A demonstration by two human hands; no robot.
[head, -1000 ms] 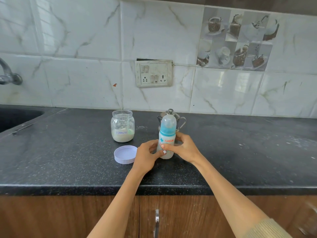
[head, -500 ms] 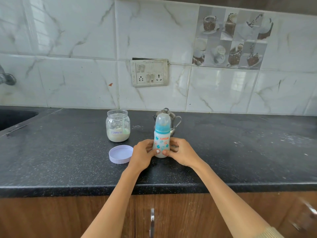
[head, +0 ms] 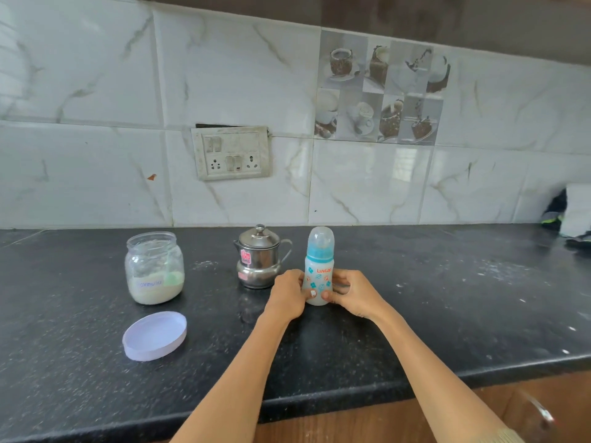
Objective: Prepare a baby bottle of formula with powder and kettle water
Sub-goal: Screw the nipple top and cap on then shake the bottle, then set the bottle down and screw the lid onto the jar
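Note:
The baby bottle [head: 319,262] stands upright on the black counter [head: 447,314], capped with a clear dome over a blue collar, milky liquid inside. My left hand [head: 287,294] and my right hand [head: 353,294] both wrap its lower half. Just left of the bottle sits a small steel kettle [head: 259,257] with its lid on. Further left is an open glass jar [head: 154,272] holding white powder and a green scoop. The jar's lilac lid [head: 155,335] lies upside down in front of it.
A switch and socket plate [head: 231,152] is on the tiled wall behind the kettle. A white cloth and dark items [head: 572,215] lie at the counter's far right. Wooden cabinet doors [head: 415,423] are below the counter edge. White powder specks dot the counter on the right.
The bottle, held in both hands, now stands to the right of the kettle instead of in front of it. The camera view has shifted right, so the sink is out of sight.

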